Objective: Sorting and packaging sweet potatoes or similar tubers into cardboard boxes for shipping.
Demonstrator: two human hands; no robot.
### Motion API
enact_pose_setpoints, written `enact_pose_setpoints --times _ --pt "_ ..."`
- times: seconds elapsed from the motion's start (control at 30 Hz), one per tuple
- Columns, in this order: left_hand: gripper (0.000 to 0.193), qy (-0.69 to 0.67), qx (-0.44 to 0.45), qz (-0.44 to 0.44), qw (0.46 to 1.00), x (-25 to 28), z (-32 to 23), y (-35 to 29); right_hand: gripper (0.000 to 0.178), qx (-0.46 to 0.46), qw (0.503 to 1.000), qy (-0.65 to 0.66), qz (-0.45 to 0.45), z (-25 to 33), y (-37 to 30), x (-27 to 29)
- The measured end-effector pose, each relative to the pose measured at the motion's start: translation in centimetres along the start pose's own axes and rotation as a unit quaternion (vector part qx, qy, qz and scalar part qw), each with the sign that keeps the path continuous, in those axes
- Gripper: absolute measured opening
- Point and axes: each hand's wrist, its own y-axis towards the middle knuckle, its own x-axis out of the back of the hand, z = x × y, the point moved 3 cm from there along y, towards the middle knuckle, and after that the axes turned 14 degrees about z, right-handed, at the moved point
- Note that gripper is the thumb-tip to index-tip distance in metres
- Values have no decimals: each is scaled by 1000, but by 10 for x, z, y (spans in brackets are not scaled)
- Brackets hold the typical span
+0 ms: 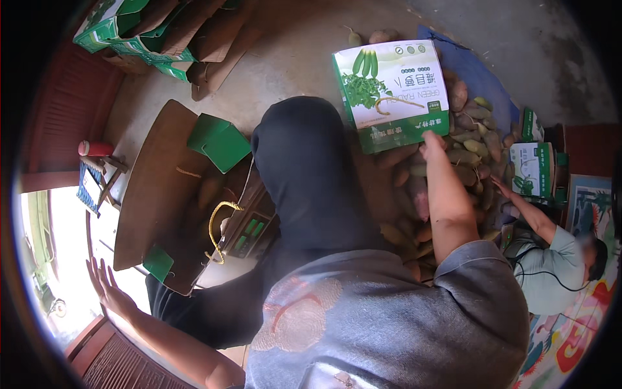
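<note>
My right hand (433, 144) is closed on the lower edge of a white and green cardboard box (395, 81) printed with vegetables. A tan rope handle (398, 102) lies across the box face. Radishes (476, 148), green and reddish-brown, lie heaped under and beside the box. Away to the left, my left hand (113, 295) is raised with its fingers spread, holding nothing. Between that hand and my legs is an open carton (146, 194) with green flaps and a yellow rope handle (214, 230). Some dim contents show inside it.
A scale with a green-lit display (249, 233) sits beside the open carton. Green and brown cartons (155, 39) are stacked at the far left. A blue sheet (486, 74) edges the heap. At right, a co-worker (551, 256) reaches toward the heap, near more boxes (531, 165).
</note>
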Motion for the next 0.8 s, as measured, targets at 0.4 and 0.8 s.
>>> enact_pose_setpoints --times 0.4,0.8 --pt "42 -54 82 -37 995 25 18 -2 47 54 934 312 165 -48 -68 -92" --pt "42 -72 40 -39 996 42 51 7 23 386 878 56 276 247 -157 -177"
